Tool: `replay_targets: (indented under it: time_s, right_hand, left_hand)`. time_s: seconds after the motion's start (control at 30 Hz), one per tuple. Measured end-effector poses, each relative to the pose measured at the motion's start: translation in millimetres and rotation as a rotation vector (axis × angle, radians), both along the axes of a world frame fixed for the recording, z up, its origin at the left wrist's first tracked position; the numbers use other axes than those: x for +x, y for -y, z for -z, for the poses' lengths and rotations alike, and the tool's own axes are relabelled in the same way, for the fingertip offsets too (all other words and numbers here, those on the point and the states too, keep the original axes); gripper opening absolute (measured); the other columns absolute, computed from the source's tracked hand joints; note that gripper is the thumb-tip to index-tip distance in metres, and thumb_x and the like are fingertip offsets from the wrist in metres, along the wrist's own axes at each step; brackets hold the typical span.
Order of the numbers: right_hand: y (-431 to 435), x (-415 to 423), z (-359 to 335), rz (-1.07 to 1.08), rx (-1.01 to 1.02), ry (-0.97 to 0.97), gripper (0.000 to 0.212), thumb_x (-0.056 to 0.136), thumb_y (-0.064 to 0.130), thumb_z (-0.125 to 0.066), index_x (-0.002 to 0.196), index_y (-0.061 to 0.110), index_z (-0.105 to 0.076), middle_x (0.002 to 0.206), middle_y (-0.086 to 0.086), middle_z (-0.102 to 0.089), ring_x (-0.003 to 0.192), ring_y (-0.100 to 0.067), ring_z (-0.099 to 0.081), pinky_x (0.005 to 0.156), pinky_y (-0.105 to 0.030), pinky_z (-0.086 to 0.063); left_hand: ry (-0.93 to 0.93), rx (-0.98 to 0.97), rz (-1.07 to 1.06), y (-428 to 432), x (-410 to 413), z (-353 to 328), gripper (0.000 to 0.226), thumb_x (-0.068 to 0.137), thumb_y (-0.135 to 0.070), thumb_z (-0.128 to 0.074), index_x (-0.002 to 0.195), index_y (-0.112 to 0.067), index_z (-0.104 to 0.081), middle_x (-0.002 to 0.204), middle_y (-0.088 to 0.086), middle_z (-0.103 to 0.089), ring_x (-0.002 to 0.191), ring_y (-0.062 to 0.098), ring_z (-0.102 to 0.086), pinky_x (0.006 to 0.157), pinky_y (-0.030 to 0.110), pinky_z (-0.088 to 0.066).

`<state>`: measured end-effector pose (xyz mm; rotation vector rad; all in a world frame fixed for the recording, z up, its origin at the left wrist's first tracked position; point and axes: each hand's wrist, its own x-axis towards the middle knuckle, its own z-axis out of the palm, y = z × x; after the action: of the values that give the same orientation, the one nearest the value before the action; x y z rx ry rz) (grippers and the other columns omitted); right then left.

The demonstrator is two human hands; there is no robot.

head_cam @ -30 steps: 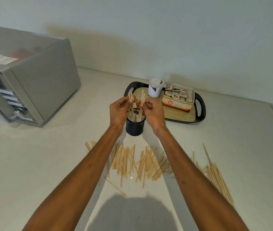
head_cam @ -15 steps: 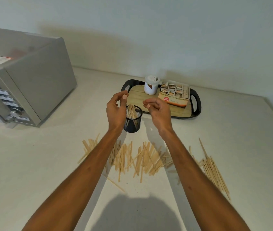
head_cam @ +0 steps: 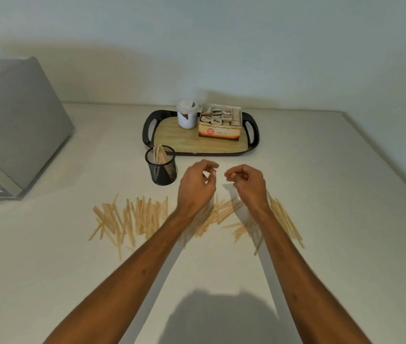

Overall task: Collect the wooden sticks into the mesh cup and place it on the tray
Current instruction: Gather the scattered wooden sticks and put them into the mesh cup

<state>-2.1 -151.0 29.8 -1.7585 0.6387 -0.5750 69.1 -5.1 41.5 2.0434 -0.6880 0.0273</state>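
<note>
Black wire mesh forms the cup [head_cam: 161, 170], which stands upright on the pale counter [head_cam: 333, 175] a little left of the frame's centre, just in front of the tray's [head_cam: 147, 127] lower left corner and off it. A handful of wooden sticks [head_cam: 159, 155] stands inside the cup, leaning together, with the tips above the rim. The tray is black-rimmed with a wood-look floor and sits in the upper middle of the frame. It carries a white lidded jar [head_cam: 187, 117] and, touching it on the right, an open cardboard box [head_cam: 220, 127] of small packets.

My left hand [head_cam: 198, 184] and my right hand [head_cam: 246, 181] hover side by side in the middle of the frame, to the right of the cup and apart from it. The fingers of both are loosely curled and grasp nothing.

Below my hands, loose sticks [head_cam: 132, 217] lie scattered in a band across the counter. A tidier bunch [head_cam: 286, 217] lies slantwise beside my right forearm. A grey appliance [head_cam: 15, 125] fills the left edge.
</note>
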Motion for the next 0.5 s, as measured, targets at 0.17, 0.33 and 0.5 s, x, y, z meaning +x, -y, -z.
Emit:
replay_targets:
  time_s: [0.17,0.33,0.5]
  right_hand:
    - [45.3,-56.5,6.1,0.208,-0.128,-0.184,0.023,0.094,0.001,-0.062,0.093,0.016,-0.079,0.094,0.002,-0.079,0.09,-0.019,-0.077,0.088,-0.037,-0.063]
    - [82.6,-108.3,13.5,0.298,-0.346,-0.464,0.019,0.094,0.008,-0.059,0.097,0.016,-0.076,0.098,-0.003,-0.077,0.089,-0.024,-0.07,0.076,-0.028,-0.046]
    - [92.7,-125.5,17.9,0.304,-0.497,-0.671,0.015,0.1,0.018,-0.06,0.1,0.01,-0.073,0.099,-0.009,-0.073,0.076,-0.025,-0.056,0.07,-0.031,-0.045]
  left_hand:
    - [-0.04,0.462,0.059,18.6,-30.9,5.9,0.033,0.104,-0.028,-0.061,0.135,-0.022,-0.07,0.139,0.006,-0.065,0.13,0.03,-0.058,0.107,0.043,-0.051]
    - [0.037,0.798,-0.023,31.8,-52.4,12.4,0.056,0.108,-0.05,-0.053,0.146,-0.008,-0.055,0.148,0.017,-0.051,0.137,0.038,-0.048,0.111,0.051,-0.042]
    - [0.054,0.901,-0.054,39.3,-62.9,21.3,0.084,0.103,-0.072,-0.046,0.149,-0.002,-0.049,0.149,0.02,-0.048,0.137,0.038,-0.048,0.112,0.048,-0.042]
